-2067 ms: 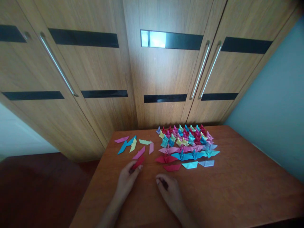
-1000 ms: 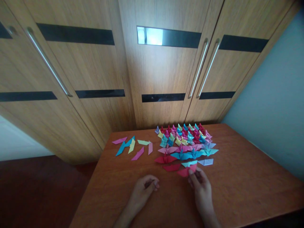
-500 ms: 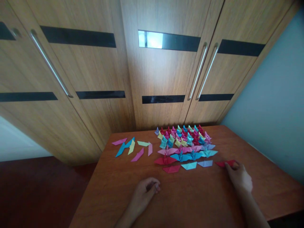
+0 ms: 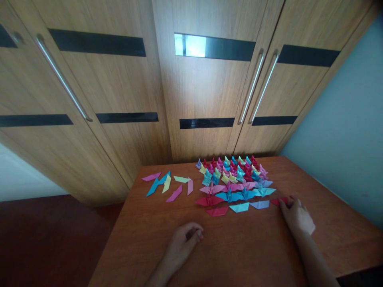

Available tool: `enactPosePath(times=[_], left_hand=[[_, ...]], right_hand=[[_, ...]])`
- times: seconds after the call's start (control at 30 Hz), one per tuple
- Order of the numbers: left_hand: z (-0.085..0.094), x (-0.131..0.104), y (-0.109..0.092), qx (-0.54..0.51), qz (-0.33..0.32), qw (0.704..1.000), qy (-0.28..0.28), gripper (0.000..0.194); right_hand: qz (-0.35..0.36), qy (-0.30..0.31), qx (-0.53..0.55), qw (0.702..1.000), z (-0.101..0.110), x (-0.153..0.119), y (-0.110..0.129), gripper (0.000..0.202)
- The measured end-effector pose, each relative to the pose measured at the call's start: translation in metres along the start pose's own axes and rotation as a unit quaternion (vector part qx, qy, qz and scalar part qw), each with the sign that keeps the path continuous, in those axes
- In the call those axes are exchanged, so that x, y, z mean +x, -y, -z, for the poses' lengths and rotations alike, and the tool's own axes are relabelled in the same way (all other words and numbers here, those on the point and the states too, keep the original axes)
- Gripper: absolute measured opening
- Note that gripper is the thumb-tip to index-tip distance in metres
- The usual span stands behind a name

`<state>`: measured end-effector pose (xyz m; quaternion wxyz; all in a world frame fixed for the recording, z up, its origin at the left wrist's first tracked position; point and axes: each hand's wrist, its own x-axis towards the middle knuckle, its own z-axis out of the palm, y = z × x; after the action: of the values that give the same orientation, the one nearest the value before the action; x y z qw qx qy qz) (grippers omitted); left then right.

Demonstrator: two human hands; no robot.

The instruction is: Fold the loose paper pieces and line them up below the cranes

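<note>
Red paper (image 4: 275,201) has crossed from the left hand (image 4: 183,244) to the right hand (image 4: 297,219) and now lies on the counter (image 4: 239,251) just beside the lavender piece (image 4: 259,205), near the cranes (image 4: 229,195). The right hand's grip pinches its right end. The left hand's grip is narrow, curled in on itself.

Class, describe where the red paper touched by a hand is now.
In the head view, right of centre on the table, the red paper is just right of the lavender paper, with the right hand on it.
</note>
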<state>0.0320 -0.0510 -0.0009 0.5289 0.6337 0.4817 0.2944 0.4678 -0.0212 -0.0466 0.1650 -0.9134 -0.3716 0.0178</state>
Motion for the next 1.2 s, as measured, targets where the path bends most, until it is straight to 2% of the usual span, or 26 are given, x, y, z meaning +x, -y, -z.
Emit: enactPosePath(times=[0.2,0.3,0.37,0.47,0.57,0.67,0.73,0.8,0.87,0.97,1.07,1.2], left_hand=[[0.0,0.0,0.002,0.0,-0.003,1.0,-0.002,0.021],[0.001,0.0,0.003,-0.001,-0.006,1.0,-0.001,0.02],[0.001,0.0,0.004,-0.009,-0.009,1.0,-0.001,0.02],[0.0,0.002,0.004,-0.03,-0.003,0.999,-0.012,0.021],[0.002,0.005,0.006,-0.053,0.027,0.998,-0.037,0.026],[0.012,0.009,0.004,-0.028,0.03,0.997,-0.073,0.029],[0.025,0.01,-0.001,0.034,0.008,0.993,-0.114,0.027],[0.04,0.012,-0.007,0.136,-0.006,0.977,-0.164,0.023],[0.054,0.015,-0.014,0.259,-0.002,0.945,-0.197,0.022],[0.069,0.023,-0.022,0.396,0.022,0.893,-0.212,0.024],[0.076,0.036,-0.025,0.461,0.046,0.862,-0.208,0.029],[0.078,0.054,-0.021,0.508,0.056,0.838,-0.19,0.029]], right_hand=[[0.006,-0.053,0.016,0.998,0.007,-0.007,0.005,0.057],[0.02,-0.085,0.053,0.995,0.01,-0.022,0.016,0.051],[0.05,-0.083,0.103,0.99,0.011,-0.04,0.027,0.046],[0.118,-0.036,0.21,0.97,0.007,-0.076,0.052,0.04],[0.185,0.029,0.305,0.934,0.003,-0.12,0.084,0.042],[0.249,0.106,0.359,0.893,0.004,-0.163,0.119,0.04],[0.282,0.162,0.377,0.867,0.006,-0.187,0.139,0.035],[0.314,0.215,0.384,0.842,0.007,-0.205,0.153,0.033],[0.338,0.249,0.385,0.822,0.006,-0.217,0.162,0.031],[0.361,0.25,0.383,0.813,0.001,-0.225,0.164,0.027],[0.368,0.241,0.375,0.816,-0.003,-0.226,0.162,0.024],[0.368,0.255,0.36,0.818,0.0,-0.226,0.16,0.022]])
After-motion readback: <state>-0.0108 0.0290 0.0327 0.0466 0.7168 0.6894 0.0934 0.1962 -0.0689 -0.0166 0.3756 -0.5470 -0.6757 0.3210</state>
